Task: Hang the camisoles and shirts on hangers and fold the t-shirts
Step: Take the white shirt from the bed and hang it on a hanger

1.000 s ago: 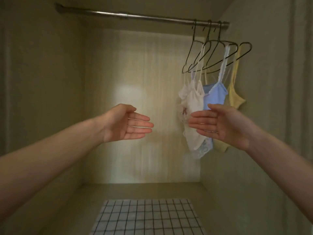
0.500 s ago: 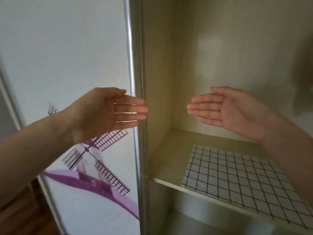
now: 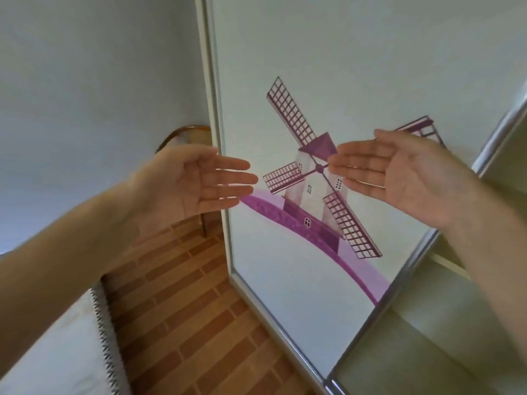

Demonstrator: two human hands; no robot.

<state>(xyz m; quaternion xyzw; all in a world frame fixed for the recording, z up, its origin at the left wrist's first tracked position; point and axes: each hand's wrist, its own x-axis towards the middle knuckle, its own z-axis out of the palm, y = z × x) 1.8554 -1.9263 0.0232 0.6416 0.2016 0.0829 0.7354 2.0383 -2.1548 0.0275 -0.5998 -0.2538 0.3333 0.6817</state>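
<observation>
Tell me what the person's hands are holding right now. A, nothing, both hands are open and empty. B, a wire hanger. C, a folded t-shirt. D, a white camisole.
A: the left hand and the right hand are both held out with straight fingers and bare palms in front of the wardrobe door with its windmill picture; no garment or hanger shows in this view.

Views: we have one, head-worn.
Facing: we look forward and down, tilted, at a wardrobe sliding door [image 3: 299, 67] with a windmill print.
Nearness: our left hand [image 3: 194, 181] and right hand [image 3: 399, 172] fill the middle, close.
</observation>
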